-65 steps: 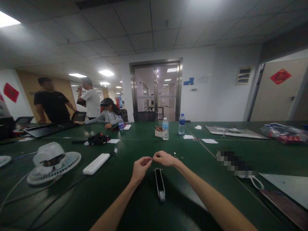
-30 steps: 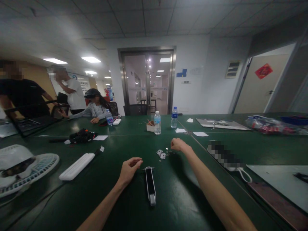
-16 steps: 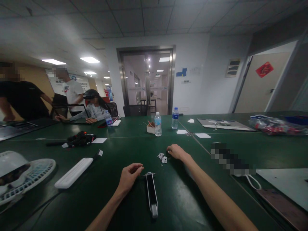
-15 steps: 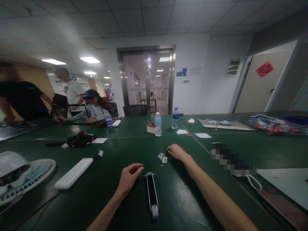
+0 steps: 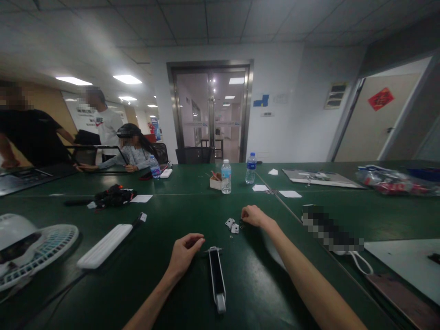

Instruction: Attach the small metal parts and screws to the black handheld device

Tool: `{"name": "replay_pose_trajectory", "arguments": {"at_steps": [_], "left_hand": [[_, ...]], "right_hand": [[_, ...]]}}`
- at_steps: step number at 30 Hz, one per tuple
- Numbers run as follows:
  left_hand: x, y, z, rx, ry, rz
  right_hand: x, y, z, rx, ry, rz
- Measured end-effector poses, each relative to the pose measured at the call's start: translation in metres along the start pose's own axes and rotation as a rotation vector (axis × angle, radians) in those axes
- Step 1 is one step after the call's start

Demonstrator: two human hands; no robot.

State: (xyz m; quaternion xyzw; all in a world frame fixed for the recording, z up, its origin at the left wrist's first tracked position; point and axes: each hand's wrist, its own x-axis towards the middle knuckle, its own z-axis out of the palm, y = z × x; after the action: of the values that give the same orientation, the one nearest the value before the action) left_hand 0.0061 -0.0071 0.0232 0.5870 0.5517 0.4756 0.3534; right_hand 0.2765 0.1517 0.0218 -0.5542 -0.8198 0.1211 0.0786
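Observation:
My left hand rests on the green table with its fingers loosely curved and nothing visible in them. Just right of it lies a long, narrow white-framed piece with a dark middle, a thin crosspiece at its far end and a pale block at its near end. Farther out, my right hand reaches down to the tabletop with fingertips drawn together; whatever they pinch is too small to make out. Left of those fingertips are small white metal plates with holes. A tiny ring-like part lies in front of the plates.
Water bottles and a small box stand beyond my hands. A white power strip and a white fan are at left. On the right lie a pale panel and bagged items. Several people are at far left.
My right hand has shifted slightly right, and its fingers are drawn in more, uncovering small bits beside the plates. My left hand and the white-framed piece stay put.

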Motion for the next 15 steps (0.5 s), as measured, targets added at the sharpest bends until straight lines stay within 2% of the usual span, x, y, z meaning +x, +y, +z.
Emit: {"name": "replay_pose_trajectory", "arguments": {"at_steps": [4, 8, 15], "left_hand": [[0.000, 0.000, -0.001, -0.002, -0.011, 0.003], [0.000, -0.004, -0.001, 0.025, -0.021, 0.015], [0.000, -0.006, -0.001, 0.051, -0.028, 0.017]], "right_hand": [[-0.001, -0.015, 0.002, 0.065, -0.015, -0.076], [-0.002, -0.029, 0.009, 0.090, -0.050, -0.062], [-0.003, -0.030, 0.011, 0.087, -0.081, -0.020]]}}
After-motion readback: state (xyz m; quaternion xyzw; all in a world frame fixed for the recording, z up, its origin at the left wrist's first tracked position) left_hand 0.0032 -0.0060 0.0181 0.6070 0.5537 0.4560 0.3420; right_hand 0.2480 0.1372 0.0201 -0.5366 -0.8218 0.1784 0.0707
